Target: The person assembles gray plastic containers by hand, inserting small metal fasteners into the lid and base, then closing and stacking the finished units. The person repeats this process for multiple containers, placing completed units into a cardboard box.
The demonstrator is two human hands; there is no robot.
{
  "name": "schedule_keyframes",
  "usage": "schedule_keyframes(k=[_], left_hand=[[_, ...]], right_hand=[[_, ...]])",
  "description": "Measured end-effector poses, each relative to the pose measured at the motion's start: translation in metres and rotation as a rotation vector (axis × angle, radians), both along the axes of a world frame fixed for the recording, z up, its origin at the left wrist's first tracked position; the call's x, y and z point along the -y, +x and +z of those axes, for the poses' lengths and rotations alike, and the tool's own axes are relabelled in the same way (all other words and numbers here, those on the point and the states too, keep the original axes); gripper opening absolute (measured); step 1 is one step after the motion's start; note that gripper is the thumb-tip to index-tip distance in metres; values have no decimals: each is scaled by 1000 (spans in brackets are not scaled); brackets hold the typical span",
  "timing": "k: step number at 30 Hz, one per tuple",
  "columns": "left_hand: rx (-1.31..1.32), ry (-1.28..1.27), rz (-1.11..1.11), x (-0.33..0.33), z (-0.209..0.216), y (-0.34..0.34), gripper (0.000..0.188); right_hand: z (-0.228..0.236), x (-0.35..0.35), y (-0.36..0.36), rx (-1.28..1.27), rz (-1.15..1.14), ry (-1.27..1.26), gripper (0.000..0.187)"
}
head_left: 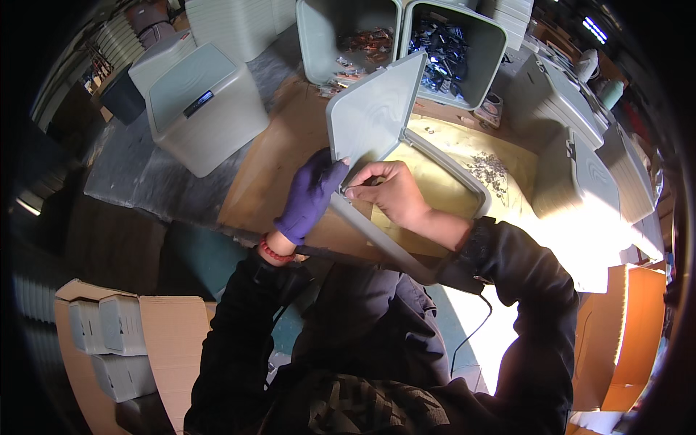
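Bench [130, 170] below frame [378, 238], bins [319, 36] beyond it. Your left hand [312, 194] clasps lid [370, 109]; your right hand [395, 194], at frame's corner, bunched (can't tell if pinching anything).

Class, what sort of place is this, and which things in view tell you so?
Probably a small assembly workshop: there are grey bins of loose small parts, a scatter of tiny pieces, and an open cardboard box holding grey containers.

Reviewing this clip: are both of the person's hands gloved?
No: a purple glove covers the left hand, but the right hand shows bare skin.
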State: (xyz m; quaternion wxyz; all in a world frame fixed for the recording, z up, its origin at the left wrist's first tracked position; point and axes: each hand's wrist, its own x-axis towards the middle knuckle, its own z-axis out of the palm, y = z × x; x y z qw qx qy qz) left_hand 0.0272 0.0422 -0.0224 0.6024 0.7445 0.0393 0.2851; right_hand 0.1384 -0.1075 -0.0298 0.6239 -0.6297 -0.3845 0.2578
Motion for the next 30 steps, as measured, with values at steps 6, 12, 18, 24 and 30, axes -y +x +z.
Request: schedule_keyframes(k=[6,12,18,24,30], left_hand=[[-43,-30,6,3,2,-1,22],[-68,-1,14,-5,5,-1,22],[-52,-45,59,-2,3,0,22],[144,470,89,-1,-8,9,20],[13,303,99,-12,-12,4,20]], right_hand=[[9,3,-4,775,-38,103,8],[13,-3,-9,937,-34,44,7],[25,-3,-16,610,-200,-380,44],[78,70,57,760,-236,-397,28],[42,147,157,901,-306,-599,17]])
